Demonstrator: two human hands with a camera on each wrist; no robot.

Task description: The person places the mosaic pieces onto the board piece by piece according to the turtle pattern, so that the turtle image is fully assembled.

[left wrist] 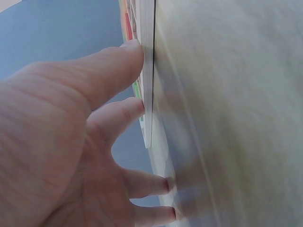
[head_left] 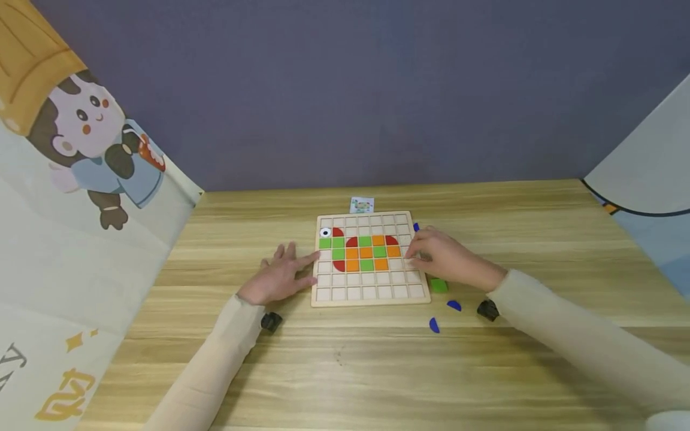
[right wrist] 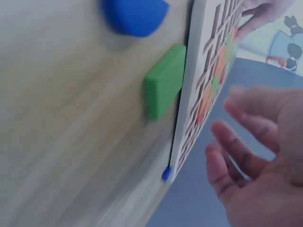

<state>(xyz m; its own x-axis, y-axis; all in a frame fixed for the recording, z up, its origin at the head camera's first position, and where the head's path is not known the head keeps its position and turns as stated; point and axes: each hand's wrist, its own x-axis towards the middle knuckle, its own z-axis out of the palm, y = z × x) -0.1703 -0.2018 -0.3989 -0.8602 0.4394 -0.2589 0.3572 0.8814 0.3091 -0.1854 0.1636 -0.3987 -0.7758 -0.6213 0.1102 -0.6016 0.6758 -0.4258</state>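
A wooden grid board (head_left: 372, 303) lies on the table, with green, orange and red pieces and a white eye tile (head_left: 325, 233) set in its cells. My left hand (head_left: 277, 278) steadies the board's left edge; thumb and index finger touch its side, while other fingertips rest on the tabletop in the left wrist view. Over the board's right edge hovers my right hand (head_left: 444, 257), fingers loosely bent. No piece shows between them in the right wrist view. Beside the board, below that hand, lies a green square piece (right wrist: 163, 85).
Two blue half-round pieces (head_left: 454, 305) lie on the wooden table (head_left: 334, 365) at the board's lower right. Another blue piece (head_left: 416, 227) sits by its upper right edge. Behind the board is a small picture card (head_left: 362, 205). A dark partition (head_left: 377, 96) stands at the back.
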